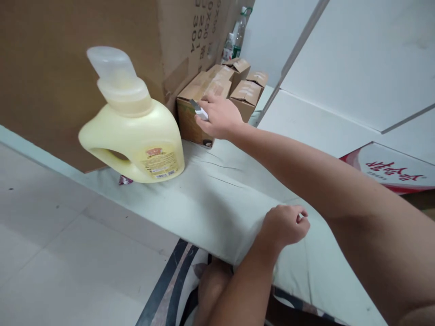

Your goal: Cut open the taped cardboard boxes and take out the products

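Two bare hands are at work over a white sheet spread along the floor. The right hand, at about 12 o'clock in the view, reaches far out on a nearly straight arm. Its fingers are curled around a small grey tool, which it holds against the top edge of the nearest small box. That brown box stands on the sheet just beside a large carton at its 9 o'clock side, with more little boxes packed close behind it toward 1 o'clock. The left hand, at 5 o'clock from the right one and well apart from it, rests on the sheet balled into a loose fist. Whether anything lies inside it cannot be told. A yellow jug with a pale cap stands at 9 o'clock of the small box, near but apart. A scrap of purple wrapper lies at its foot. Two clear bottles stand at 12 o'clock, beyond the boxes.
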Tool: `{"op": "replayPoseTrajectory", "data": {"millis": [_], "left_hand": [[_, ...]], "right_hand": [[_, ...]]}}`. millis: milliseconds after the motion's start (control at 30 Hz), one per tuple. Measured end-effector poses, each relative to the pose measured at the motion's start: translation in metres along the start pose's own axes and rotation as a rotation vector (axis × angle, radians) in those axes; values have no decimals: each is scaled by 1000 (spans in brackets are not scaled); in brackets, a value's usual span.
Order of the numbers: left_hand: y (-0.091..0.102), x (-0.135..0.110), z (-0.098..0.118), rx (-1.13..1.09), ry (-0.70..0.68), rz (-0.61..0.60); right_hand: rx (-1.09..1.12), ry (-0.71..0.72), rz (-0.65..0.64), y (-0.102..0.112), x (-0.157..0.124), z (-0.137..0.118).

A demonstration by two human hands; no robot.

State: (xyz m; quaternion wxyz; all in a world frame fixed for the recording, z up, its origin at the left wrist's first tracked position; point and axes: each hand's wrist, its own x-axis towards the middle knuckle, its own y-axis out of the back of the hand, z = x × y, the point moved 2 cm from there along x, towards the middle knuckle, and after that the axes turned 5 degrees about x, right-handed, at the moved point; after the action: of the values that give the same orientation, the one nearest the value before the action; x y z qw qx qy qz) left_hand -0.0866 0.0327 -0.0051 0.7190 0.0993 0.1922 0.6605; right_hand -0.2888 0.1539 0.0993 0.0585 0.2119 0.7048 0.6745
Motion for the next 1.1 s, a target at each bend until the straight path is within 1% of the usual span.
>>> {"op": "replayPoseTrajectory", "data": {"millis": [167,267,300,333,367,400,467,500,533,600,633,667,700,767,800,833,867,900,933,967,1000,1033,1100], "left_hand": [[9,-5,1,-28,-18,39],[15,-4,0,-28,-22,63],[19,-4,-1,-22,-12,108],[25,-5,-3,-12,10,187],[32,-6,-5,2,48,298],[40,-9,-8,15,102,434],[58,-20,-16,20,216,741],[66,-27,-19,2,240,907],[74,-34,-23,-32,220,1077],[84,-48,-29,-123,87,1396],[88,-54,-32,-170,4,1520],[90,-59,-35,-212,-62,1607],[92,-61,-38,-249,-107,1652],[95,-62,-42,-312,-144,1636],[95,-60,-42,-333,-154,1591],[95,-57,-41,-344,-173,1526],[94,-53,-39,-346,-204,1442],[92,-48,-36,-340,-246,1343],[89,-44,-32,-329,-290,1239],[86,-39,-26,-316,-328,1138],[81,-36,-21,-303,-349,1050],[77,-34,-15,-289,-349,979],[67,-32,-5,-234,-306,850]], "right_hand": [[63,73,34,-5,-20,16],[92,52,26,0,-35,26],[103,43,25,3,-40,30],[116,36,27,5,-46,33],[133,33,29,8,-53,37],[155,32,30,11,-61,42],[229,42,36,16,-82,53],[288,50,47,20,-96,59],[359,56,63,23,-112,64],[511,54,115,32,-155,72],[575,34,148,35,-181,76],[623,3,193,39,-208,78],[657,-44,242,40,-238,80],[715,-187,391,38,-298,82],[782,-284,513,33,-327,83],[876,-393,731,28,-356,85],[966,-539,929,20,-382,85],[1042,-679,1073,10,-405,85],[1100,-797,1175,1,-423,85],[1140,-892,1213,-7,-437,84],[1169,-955,1212,-13,-447,83],[1189,-992,1198,-17,-454,84],[1225,-1043,1186,-21,-464,86]]}}
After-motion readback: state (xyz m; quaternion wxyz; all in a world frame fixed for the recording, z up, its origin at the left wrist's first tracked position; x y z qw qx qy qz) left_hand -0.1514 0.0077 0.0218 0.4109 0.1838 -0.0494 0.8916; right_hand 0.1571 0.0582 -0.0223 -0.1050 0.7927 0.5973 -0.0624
